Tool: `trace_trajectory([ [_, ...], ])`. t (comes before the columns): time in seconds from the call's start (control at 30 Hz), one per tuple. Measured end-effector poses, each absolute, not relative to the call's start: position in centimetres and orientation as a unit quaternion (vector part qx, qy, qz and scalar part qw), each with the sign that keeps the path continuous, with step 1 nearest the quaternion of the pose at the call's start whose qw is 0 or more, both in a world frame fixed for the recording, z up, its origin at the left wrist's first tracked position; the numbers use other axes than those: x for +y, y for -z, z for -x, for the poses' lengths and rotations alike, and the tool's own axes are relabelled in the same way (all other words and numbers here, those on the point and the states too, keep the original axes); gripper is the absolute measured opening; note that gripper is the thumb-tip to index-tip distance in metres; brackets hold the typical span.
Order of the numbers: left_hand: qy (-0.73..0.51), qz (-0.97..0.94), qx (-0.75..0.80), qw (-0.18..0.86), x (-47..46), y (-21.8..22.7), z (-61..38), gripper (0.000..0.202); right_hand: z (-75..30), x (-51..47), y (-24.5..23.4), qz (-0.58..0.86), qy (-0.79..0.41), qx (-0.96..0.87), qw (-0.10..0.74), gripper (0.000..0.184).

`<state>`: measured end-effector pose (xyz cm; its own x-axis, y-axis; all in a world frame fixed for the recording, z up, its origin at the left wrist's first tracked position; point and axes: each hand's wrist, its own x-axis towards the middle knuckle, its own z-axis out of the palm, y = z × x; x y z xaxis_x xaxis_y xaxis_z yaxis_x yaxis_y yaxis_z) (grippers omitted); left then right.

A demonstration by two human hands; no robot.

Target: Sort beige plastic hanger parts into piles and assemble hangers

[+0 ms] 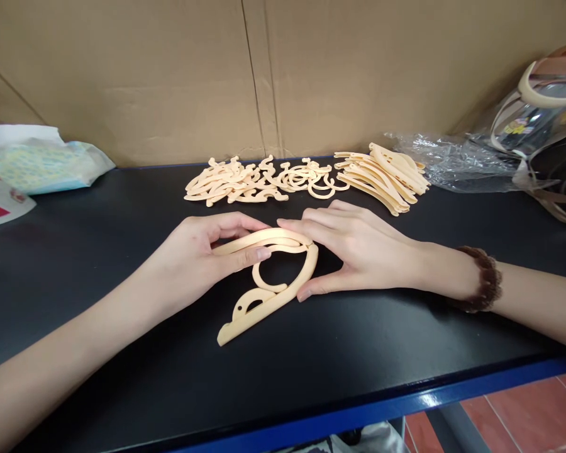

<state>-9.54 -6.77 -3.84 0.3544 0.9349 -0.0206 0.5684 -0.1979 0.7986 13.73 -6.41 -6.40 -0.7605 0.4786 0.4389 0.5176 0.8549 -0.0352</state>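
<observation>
A cream plastic folding hanger (268, 307) lies bent into a V on the black table, with its hinge to the right and its curved hook (257, 272) folded between the two arms. My left hand (193, 251) is closed on the upper arm, thumb on the near side and fingers behind it. At the hinge end, my right hand (363, 242) spans the bend. Its index fingertip rests along the upper arm and its thumb touches the outer side of the lower arm.
Behind the hands lie a pile of short hanger arms (231, 179), some loose hooks (321, 182) and a stack of long curved pieces (382, 179). Crumpled clear plastic (446, 163) and a clear bottle (538, 110) stand right. A tissue pack (51, 160) sits left. Cardboard (170, 75) backs the table (382, 352).
</observation>
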Motion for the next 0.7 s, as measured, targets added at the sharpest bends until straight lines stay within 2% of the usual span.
trace_trajectory([
  [0.2,-0.207,-0.84,0.459,0.201,-6.8,4.8,10.2,0.041,-13.5,-6.4,6.4,0.279,0.036,-0.936,0.21,0.077],
  [0.37,-0.137,-0.885,0.419,0.149,-7.3,4.0,10.8,0.054,-13.7,-6.4,6.3,0.266,0.053,-0.941,0.203,0.073],
  [0.6,-0.047,-0.894,0.431,0.108,-7.2,2.5,16.3,0.05,-13.9,-6.5,6.0,0.272,0.078,-0.937,0.205,0.062],
  [0.7,-0.082,-0.86,0.503,0.014,-8.1,4.0,19.1,0.065,-13.9,-6.6,5.9,0.275,0.077,-0.936,0.205,0.058],
])
